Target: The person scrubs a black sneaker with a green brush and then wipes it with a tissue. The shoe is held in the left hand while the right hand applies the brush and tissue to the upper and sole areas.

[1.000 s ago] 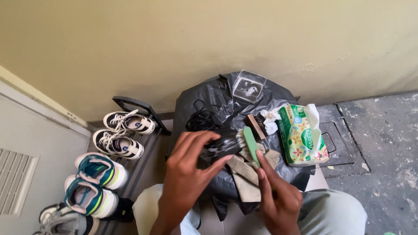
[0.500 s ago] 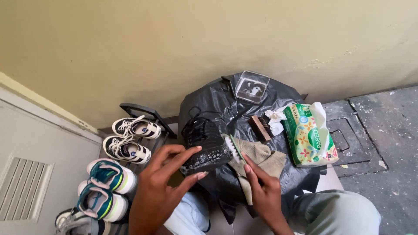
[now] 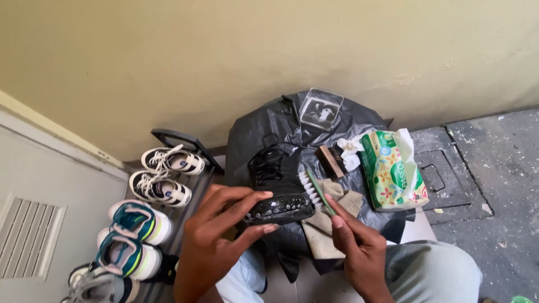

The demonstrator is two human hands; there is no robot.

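Note:
My left hand (image 3: 216,233) grips a black lace-up shoe (image 3: 278,188) by its wet, foamy toe, fingers wrapped over the front. My right hand (image 3: 359,247) holds a green-handled brush (image 3: 315,188) whose white bristles rest against the shoe's right side. The shoe lies on a black plastic bag (image 3: 269,126) spread over a low surface. A beige cloth (image 3: 331,216) lies under the brush, just above my right hand.
A wooden-backed brush (image 3: 329,161), crumpled white tissue (image 3: 351,151), a green floral tissue pack (image 3: 392,175) and a clear square lid (image 3: 321,108) sit on the bag. Several sneakers (image 3: 163,171) fill a rack at the left. A yellow wall is behind; grey concrete floor lies at the right.
My left hand shifted down to clasp the shoe's toe. My right hand brought the green brush against the shoe's side, and the toe now shows foam.

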